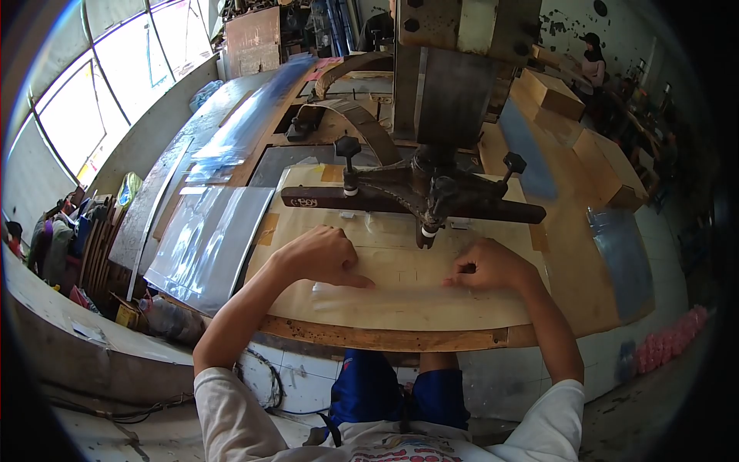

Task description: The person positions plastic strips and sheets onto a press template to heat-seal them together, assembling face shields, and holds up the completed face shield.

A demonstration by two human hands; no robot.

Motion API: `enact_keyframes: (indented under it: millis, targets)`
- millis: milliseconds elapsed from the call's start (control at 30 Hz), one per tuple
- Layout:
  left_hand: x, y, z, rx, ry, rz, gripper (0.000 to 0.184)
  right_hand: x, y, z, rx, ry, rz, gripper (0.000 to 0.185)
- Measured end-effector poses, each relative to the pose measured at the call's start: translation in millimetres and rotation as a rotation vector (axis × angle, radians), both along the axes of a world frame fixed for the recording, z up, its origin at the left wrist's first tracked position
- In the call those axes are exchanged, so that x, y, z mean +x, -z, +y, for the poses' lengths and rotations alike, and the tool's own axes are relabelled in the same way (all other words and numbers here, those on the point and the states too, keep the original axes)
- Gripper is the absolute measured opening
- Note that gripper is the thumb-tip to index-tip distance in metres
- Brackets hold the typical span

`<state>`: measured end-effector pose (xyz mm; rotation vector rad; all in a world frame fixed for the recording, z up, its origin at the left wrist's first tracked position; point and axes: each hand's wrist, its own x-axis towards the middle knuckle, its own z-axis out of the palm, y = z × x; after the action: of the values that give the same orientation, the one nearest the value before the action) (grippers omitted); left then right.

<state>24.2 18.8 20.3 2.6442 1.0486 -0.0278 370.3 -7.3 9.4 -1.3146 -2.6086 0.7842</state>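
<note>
A clear plastic sheet lies low over the yellowish work board, its outline faint against it. My left hand is closed, fingers curled and thumb at the sheet's upper edge. On the other side my right hand pinches that same edge between thumb and fingertips. Just beyond both hands stands a press head with a dark metal bar across it, apart from my fingers.
Stacked clear plastic sheets lie at left, with longer film behind. Bluish plastic sheets lie at right near cardboard boxes. The wooden table edge runs in front of me. Another person is at the far right.
</note>
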Motion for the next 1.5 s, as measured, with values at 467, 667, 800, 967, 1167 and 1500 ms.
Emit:
enact_keyframes:
  millis: [467, 667, 800, 967, 1167, 1500]
  targets:
    - [-0.9, 4.9, 1.9, 0.03, 0.035, -0.035, 0.067, -0.1, -7.3, -3.2, -0.012, -0.005, 0.008, 0.04]
    - [-0.3, 3.5, 1.8, 0.058, 0.058, -0.032, 0.066, 0.7, -5.5, -2.7, -0.03, -0.003, 0.005, 0.042]
    - [-0.8, 6.4, 3.1, 0.067, 0.064, -0.049, 0.066, -0.1, -9.0, -3.7, -0.022, -0.011, -0.006, 0.043]
    - [-0.5, 7.5, 4.0, 0.084, 0.074, -0.04, 0.066, 1.1, -5.5, -4.1, -0.026, -0.01, 0.017, 0.043]
    - [-0.3, 10.5, 5.5, 0.082, 0.07, -0.057, 0.071, 1.6, -7.5, -4.9, -0.006, -0.023, 0.026, 0.041]
    - [2.4, 6.3, 1.8, 0.138, 0.069, 0.025, 0.068, 3.0, -4.3, 0.3, -0.026, -0.027, -0.024, 0.043]
